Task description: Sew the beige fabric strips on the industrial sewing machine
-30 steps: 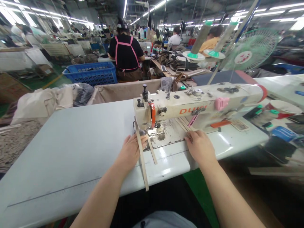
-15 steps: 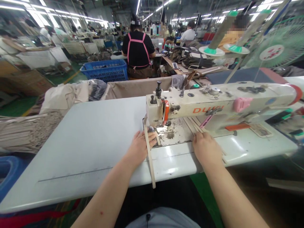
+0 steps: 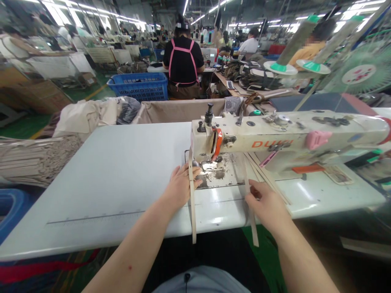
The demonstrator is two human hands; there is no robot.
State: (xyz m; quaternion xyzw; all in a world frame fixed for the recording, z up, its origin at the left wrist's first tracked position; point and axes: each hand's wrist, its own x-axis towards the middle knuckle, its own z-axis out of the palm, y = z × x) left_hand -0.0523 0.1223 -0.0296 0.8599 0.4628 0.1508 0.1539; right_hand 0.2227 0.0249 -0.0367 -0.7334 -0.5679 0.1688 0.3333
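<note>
A white sewing machine (image 3: 241, 136) stands on the pale table. Beside its presser foot, my left hand (image 3: 180, 185) rests low with its fingers stretched toward the metal plate (image 3: 222, 175); they look apart, with nothing plainly gripped. A narrow beige strip (image 3: 192, 211) hangs down from the machine's head, passes in front of this hand and drops past the table edge. My right hand (image 3: 267, 201) pinches another beige strip (image 3: 253, 228) between thumb and fingers, at the plate's right side. More narrow strips (image 3: 271, 181) lie under the machine arm behind that hand.
Thread cones (image 3: 297, 42) and a green fan (image 3: 359, 73) rise at the right. Beige fabric pieces (image 3: 39, 158) are stacked left of the table, near a blue bin (image 3: 15, 215). A blue basket (image 3: 137, 87) and a person in a pink-strapped apron (image 3: 183, 61) are ahead.
My right hand has drawn one strip away from the others toward the front edge. A short strip by my left fingers no longer shows. The view has shifted slightly.
</note>
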